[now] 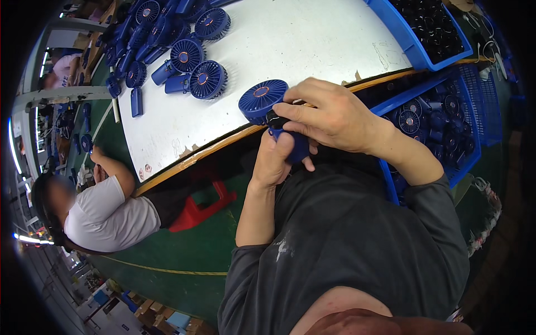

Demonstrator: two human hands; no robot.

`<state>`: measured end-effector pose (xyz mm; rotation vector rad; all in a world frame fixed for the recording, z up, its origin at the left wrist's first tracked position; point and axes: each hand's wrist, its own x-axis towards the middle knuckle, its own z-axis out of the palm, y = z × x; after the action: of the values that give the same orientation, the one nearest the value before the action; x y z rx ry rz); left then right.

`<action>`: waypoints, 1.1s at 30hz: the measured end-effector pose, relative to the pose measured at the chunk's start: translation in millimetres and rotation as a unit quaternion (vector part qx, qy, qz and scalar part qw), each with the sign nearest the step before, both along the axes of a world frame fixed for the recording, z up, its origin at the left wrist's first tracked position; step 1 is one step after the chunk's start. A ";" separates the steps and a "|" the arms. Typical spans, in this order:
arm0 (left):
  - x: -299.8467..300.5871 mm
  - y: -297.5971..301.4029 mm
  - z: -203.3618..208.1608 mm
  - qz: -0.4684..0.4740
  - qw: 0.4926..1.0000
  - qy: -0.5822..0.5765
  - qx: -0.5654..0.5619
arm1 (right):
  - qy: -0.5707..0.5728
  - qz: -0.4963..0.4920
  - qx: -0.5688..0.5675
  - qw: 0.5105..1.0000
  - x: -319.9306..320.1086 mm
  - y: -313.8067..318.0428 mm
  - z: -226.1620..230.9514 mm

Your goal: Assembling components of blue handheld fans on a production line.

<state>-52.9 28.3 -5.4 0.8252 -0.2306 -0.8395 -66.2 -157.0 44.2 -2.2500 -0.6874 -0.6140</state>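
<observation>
A dark blue handheld fan is held over the table's front edge, its round grille with a copper-coloured centre facing up. My left hand is closed around its handle, thumb along the near side. At the neck, between fan head and handle, sits a small black part. My right hand has its thumb and fingers pinched on that black part. My fingers hide its exact shape and part of the neck.
Many similar blue fans lie on the white table at the far left. A blue bin of small black parts stands at far right. Below it, a blue crate holds more fans. A co-worker sits at left near a red stool.
</observation>
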 end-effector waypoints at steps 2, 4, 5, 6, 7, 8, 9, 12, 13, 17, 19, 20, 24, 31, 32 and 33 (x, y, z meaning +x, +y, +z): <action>-3.6 -4.2 -1.1 0.014 1.000 0.016 0.002 | 0.001 -0.018 -0.016 1.000 -1.1 1.7 0.3; -5.8 -8.7 -0.6 0.028 0.999 0.032 0.004 | 0.007 -0.042 -0.029 0.999 -5.6 6.4 0.5; -2.8 -10.4 5.6 0.015 0.999 0.041 -0.029 | 0.029 -0.057 -0.040 0.997 -10.5 9.3 0.1; -3.7 -16.2 7.2 0.067 0.996 0.050 0.001 | 0.050 -0.072 -0.052 0.995 -16.8 13.0 -0.4; -7.3 -24.8 7.1 0.119 0.991 0.058 0.030 | 0.071 -0.086 -0.063 0.992 -22.8 16.6 -1.4; -9.3 -30.4 7.4 0.170 0.981 0.065 0.059 | 0.086 -0.098 -0.049 0.990 -27.1 19.5 -4.0; -12.1 -29.1 6.6 0.165 0.981 0.098 0.031 | 0.101 -0.109 -0.034 0.988 -31.4 23.3 -9.5; -9.0 -20.4 5.7 0.044 0.962 -0.204 0.177 | 0.104 -0.148 0.106 0.978 -43.9 37.1 -29.4; -10.8 -29.3 13.6 0.050 0.928 -0.300 0.213 | 0.132 -0.145 0.187 0.963 -48.9 35.0 -37.4; 39.0 -22.1 71.8 0.021 0.665 -0.663 0.341 | 0.374 -0.046 0.546 0.748 -92.5 3.6 -62.4; 114.9 13.6 47.5 0.153 0.572 -0.692 0.413 | 0.310 -0.132 0.567 0.752 -126.3 -23.3 -79.8; 143.3 43.5 39.8 0.172 0.567 -0.673 0.443 | 0.286 -0.204 0.540 0.764 -143.5 -40.1 -89.9; 190.2 132.5 13.6 0.028 0.509 -0.659 0.553 | 0.259 -0.516 0.292 0.762 -231.1 -130.7 -165.7; 196.1 109.0 10.5 -0.040 0.543 -0.585 0.601 | 0.319 -0.773 0.188 0.516 -376.3 -220.2 -190.2; 193.9 105.9 11.3 -0.062 0.590 -0.528 0.608 | 0.307 -0.789 0.165 0.506 -400.0 -235.6 -211.3; 185.8 102.5 15.6 -0.051 0.601 -0.538 0.589 | 0.327 -0.806 0.154 0.469 -416.0 -249.3 -225.0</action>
<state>133.0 130.9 10.3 2.6059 -0.8337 -0.3779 -482.3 -406.3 -180.8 -1.8086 2.0357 -0.4155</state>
